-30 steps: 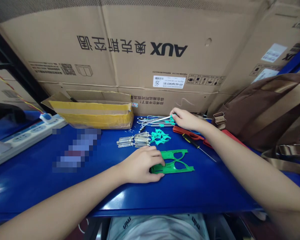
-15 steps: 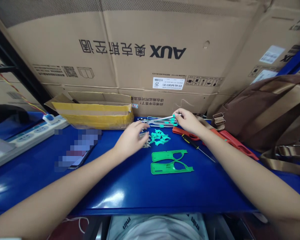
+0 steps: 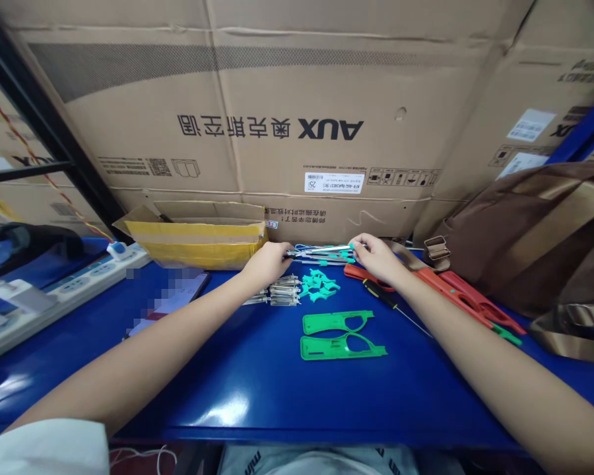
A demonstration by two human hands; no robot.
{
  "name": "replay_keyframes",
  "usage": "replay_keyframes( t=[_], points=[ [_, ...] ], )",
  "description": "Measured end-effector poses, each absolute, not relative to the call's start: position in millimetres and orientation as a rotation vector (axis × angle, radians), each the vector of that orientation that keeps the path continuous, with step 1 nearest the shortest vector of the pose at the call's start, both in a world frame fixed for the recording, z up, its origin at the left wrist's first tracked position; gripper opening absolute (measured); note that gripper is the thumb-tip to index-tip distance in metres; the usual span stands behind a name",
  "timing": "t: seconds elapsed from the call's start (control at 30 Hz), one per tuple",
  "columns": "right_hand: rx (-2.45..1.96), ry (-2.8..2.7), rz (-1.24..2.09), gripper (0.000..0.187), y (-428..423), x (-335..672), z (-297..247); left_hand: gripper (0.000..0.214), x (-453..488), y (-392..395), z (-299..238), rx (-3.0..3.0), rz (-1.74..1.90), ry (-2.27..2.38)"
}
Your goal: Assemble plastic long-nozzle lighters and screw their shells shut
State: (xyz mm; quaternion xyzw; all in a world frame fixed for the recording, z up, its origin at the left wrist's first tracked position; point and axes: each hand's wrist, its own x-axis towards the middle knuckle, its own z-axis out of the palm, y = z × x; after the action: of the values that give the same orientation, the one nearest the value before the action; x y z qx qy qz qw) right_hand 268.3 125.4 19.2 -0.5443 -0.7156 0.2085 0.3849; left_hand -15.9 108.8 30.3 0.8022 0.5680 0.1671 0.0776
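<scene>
After letting go of green plastic shells [image 3: 339, 335], now up at back of blue table [image 3: 257, 396]: left hand [image 3: 270, 262] pinching one end of thin metal rod [image 3: 321, 249], right hand [image 3: 376, 254] pinching teal-tipped end. Fingers curled shut on rod. Shells lying alone, nearer, well apart from hands.

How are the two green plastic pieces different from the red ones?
The green pieces lie mid-table, side by side in the open; the red pieces lie further right, near the brown bag. The green pieces look shorter, the red pieces longer. Both are flat plastic handle shapes.
</scene>
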Motion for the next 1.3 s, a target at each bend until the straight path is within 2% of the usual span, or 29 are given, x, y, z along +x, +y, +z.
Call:
replay_keyframes(
  t=[0.27, 0.6, 0.97, 1.13, 1.3],
  points=[
    [-1.458, -1.863, 0.466, 0.022, 107, 259, 28, 0.032, -21, 115, 37, 2.426, 0.522, 1.649],
    [-1.542, -1.873, 0.421, 0.027, 107, 268, 21, 0.031, -21, 122, 39, 2.376, 0.519, 1.604],
    [-1.519, -1.879, 0.497, 0.056, 114, 275, 7, 0.031, -19, 124, 30, 2.264, 0.538, 1.589],
    [-1.523, -1.876, 0.506, 0.068, 113, 275, 7, 0.014, -15, 122, 35, 2.226, 0.69, 1.568],
    [-1.536, -1.938, 0.542, 0.056, 108, 274, 9, 0.017, -12, 123, 39, 2.196, 0.8, 1.526]
  ],
)
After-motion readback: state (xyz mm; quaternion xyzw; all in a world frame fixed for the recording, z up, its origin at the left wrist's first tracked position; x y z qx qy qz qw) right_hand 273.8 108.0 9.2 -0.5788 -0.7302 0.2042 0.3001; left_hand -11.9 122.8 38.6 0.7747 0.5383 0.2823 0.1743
